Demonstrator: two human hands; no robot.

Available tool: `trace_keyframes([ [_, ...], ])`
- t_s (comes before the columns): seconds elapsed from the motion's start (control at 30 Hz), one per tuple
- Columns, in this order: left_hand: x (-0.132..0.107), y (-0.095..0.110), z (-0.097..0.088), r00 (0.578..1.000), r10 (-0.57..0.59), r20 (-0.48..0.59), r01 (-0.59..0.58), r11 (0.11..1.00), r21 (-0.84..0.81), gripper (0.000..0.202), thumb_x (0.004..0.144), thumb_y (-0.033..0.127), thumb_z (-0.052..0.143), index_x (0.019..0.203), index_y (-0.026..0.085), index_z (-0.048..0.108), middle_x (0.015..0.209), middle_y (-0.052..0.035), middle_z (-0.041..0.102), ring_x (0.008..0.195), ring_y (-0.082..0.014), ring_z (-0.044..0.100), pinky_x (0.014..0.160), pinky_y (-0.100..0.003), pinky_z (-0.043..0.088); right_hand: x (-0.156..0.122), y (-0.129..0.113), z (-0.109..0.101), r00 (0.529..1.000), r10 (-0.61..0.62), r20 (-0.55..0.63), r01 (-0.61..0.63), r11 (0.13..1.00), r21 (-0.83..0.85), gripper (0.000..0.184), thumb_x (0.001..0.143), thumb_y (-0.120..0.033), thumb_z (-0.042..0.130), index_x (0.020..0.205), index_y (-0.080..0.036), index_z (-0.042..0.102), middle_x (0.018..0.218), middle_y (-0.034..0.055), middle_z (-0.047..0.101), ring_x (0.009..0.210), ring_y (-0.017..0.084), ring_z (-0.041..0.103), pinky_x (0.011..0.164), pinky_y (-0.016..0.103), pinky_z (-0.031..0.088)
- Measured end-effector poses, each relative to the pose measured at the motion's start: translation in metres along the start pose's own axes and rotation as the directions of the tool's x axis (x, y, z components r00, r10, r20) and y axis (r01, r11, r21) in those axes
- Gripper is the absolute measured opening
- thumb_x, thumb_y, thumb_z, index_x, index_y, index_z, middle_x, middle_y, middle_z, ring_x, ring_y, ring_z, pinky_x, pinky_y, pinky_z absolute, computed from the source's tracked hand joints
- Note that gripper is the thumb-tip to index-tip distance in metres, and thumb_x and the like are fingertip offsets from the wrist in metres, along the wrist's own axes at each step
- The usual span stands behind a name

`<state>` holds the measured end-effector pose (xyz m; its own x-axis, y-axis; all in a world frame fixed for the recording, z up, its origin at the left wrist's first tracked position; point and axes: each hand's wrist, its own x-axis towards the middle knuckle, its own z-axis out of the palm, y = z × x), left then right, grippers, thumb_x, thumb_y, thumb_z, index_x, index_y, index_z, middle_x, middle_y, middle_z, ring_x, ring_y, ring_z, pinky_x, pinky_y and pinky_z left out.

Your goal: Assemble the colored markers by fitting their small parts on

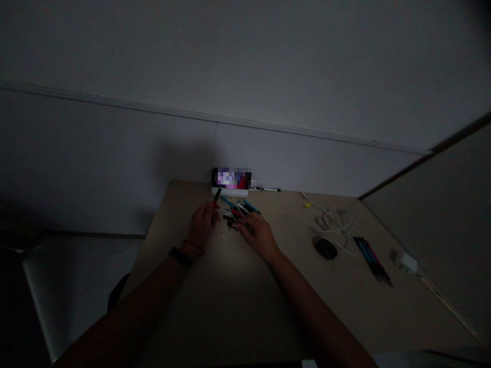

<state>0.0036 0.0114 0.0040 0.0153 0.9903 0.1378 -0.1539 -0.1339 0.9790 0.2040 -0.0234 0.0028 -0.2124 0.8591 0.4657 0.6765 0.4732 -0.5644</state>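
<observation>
My left hand (203, 223) is closed around a pen (217, 196) with a black upper end and a red part by the fingers. A loose heap of pen parts (237, 205), with white, blue, red and black pieces and thin white tubes, lies between my hands on the desk. At its near right side my right hand (258, 231) pinches a small black piece with some red (232, 225). Its exact kind is too dim to make out. A few tiny bits (224, 236) lie on the desktop just below the heap.
A lit phone (231, 179) leans against the wall behind a white bar (230, 192). A white pen (271, 189) lies beside it. To the right are a coiled white cable (335, 222), a black mouse (326, 249), a row of dark pens (373, 260) and a white plug (407, 263).
</observation>
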Motion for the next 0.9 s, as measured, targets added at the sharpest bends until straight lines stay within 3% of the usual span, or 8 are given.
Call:
trace_keyframes([
  [0.17,-0.002,0.003,0.0,1.0,-0.005,-0.002,0.006,1.0,0.018,0.05,0.098,0.064,0.049,0.089,0.017,0.064,0.064,0.001,0.058,0.049,-0.0093,0.045,0.046,-0.022,0.033,-0.004,-0.007,0.006,0.989,-0.081,0.121,0.092,0.992,-0.084,0.019,0.094,-0.03,0.07,0.11,-0.023,0.077,0.108,0.0103,0.069,0.103,0.027,0.065,0.092,0.043,0.054],
  [0.27,-0.002,0.004,0.001,1.0,-0.009,0.002,0.009,1.0,0.017,0.048,0.098,0.062,0.049,0.089,0.018,0.064,0.063,0.001,0.058,0.049,-0.0095,0.044,0.046,-0.022,0.032,-0.005,-0.009,0.009,0.986,-0.07,0.15,0.088,0.989,-0.118,0.016,0.094,-0.025,0.068,0.107,-0.024,0.078,0.109,0.0098,0.069,0.105,0.027,0.064,0.094,0.044,0.053],
  [0.53,-0.002,0.004,0.0,1.0,-0.001,0.0,0.001,0.999,0.039,0.046,0.099,0.06,0.049,0.087,0.018,0.064,0.062,0.0005,0.058,0.048,-0.0106,0.043,0.045,-0.023,0.031,-0.004,-0.006,0.011,0.992,-0.026,0.122,0.038,0.994,-0.099,0.015,0.095,-0.019,0.065,0.096,-0.025,0.079,0.104,0.0092,0.07,0.099,0.026,0.065,0.091,0.043,0.053],
  [0.67,-0.002,0.002,0.0,1.0,0.013,0.009,-0.013,0.998,0.056,0.048,0.097,0.062,0.051,0.087,0.017,0.066,0.062,0.001,0.057,0.048,-0.0097,0.042,0.045,-0.022,0.031,-0.001,-0.008,0.007,0.998,0.02,0.066,-0.023,0.999,0.035,0.013,0.094,-0.024,0.065,0.091,-0.024,0.077,0.101,0.0089,0.074,0.1,0.026,0.067,0.092,0.043,0.053],
  [0.8,-0.001,0.0,0.0,1.0,0.013,0.01,-0.014,0.999,0.051,0.047,0.096,0.061,0.054,0.091,0.016,0.067,0.065,0.0014,0.057,0.049,-0.009,0.043,0.045,-0.022,0.032,0.005,-0.01,-0.001,0.965,0.252,-0.073,-0.215,0.92,0.328,0.016,0.091,-0.037,0.069,0.092,-0.022,0.075,0.101,0.0084,0.078,0.098,0.025,0.072,0.09,0.042,0.056],
  [0.9,-0.001,0.002,0.0,1.0,0.006,0.011,-0.007,0.999,0.048,0.045,0.097,0.059,0.054,0.091,0.016,0.066,0.066,0.0016,0.058,0.049,-0.0084,0.044,0.045,-0.021,0.032,0.01,-0.004,-0.008,0.838,0.529,-0.137,-0.332,0.692,0.64,0.025,0.083,-0.044,0.077,0.089,-0.021,0.073,0.097,0.0082,0.079,0.092,0.024,0.075,0.081,0.038,0.061],
])
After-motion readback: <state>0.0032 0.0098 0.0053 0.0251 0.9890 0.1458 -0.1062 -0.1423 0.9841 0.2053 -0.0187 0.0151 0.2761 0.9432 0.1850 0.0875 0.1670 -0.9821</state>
